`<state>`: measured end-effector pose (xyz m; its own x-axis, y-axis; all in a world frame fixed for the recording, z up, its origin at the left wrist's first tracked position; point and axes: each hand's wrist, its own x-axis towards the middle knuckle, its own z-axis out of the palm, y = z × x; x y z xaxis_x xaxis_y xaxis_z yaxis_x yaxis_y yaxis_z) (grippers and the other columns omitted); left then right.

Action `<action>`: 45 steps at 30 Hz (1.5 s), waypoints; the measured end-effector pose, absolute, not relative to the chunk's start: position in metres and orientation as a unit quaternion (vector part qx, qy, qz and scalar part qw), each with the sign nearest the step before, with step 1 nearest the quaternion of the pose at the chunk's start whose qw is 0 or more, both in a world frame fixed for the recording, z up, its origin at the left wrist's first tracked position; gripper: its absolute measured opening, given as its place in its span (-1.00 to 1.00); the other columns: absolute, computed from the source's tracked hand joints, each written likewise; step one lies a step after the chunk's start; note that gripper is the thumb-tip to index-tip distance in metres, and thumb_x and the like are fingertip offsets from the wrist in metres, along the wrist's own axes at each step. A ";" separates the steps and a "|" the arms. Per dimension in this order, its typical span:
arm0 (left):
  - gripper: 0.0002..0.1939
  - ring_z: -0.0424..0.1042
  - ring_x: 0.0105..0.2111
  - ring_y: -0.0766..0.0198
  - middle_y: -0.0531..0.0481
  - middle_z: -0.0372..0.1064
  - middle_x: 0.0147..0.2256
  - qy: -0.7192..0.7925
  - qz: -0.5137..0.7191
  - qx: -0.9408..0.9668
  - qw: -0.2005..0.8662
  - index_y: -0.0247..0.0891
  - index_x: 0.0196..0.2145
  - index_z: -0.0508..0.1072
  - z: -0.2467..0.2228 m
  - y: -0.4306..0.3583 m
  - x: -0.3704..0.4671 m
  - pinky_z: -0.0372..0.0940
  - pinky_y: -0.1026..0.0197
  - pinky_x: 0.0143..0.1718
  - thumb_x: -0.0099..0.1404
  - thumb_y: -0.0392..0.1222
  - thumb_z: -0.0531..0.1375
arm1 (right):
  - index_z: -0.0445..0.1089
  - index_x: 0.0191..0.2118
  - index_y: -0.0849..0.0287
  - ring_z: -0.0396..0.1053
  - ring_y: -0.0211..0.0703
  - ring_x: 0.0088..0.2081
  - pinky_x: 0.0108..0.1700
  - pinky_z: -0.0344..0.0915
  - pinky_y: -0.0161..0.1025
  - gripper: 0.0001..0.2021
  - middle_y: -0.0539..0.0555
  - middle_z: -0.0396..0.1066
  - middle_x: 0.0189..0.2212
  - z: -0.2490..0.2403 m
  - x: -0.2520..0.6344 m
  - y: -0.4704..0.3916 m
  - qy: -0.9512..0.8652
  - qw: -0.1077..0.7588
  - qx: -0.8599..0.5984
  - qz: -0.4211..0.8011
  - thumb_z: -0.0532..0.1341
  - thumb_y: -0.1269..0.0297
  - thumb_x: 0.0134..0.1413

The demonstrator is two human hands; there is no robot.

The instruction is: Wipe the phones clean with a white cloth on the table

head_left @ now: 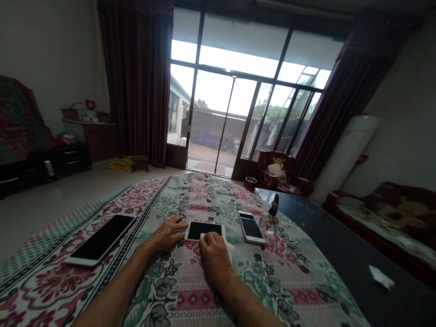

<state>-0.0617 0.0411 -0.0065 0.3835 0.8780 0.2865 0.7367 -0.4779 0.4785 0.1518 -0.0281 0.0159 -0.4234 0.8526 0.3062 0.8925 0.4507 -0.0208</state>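
Your left hand [169, 232], fingers apart, is resting at the left end of the middle phone [204, 229], seemingly steadying it on the counter [195, 274]. Your right hand [215, 259] is clamping a white tissue [230, 250] over that phone's near right part, while the left phone [102, 238] and right phone [251, 226] are flanking it, leaving working room.

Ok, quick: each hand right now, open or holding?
Left hand: open, fingers spread, fingertips at the middle phone's left end.
Right hand: closed on a white tissue, over that phone.

Right grip [215, 255] partly hides middle phone [200, 230] and white sheet [230, 250], perhaps tissue; sofa [405, 202] cut off at right.
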 end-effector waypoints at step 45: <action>-0.59 0.15 0.20 0.02 -0.05 0.26 0.17 0.506 0.270 0.806 0.147 -0.03 0.00 0.50 -0.006 0.041 -0.063 -0.01 -0.03 0.23 0.17 -0.07 0.16 | 0.40 -0.24 0.15 0.25 -0.17 -0.09 0.00 0.12 -0.25 -0.79 0.06 0.41 -0.15 0.031 0.169 -0.017 -0.840 0.228 -0.493 0.012 0.01 0.41 0.25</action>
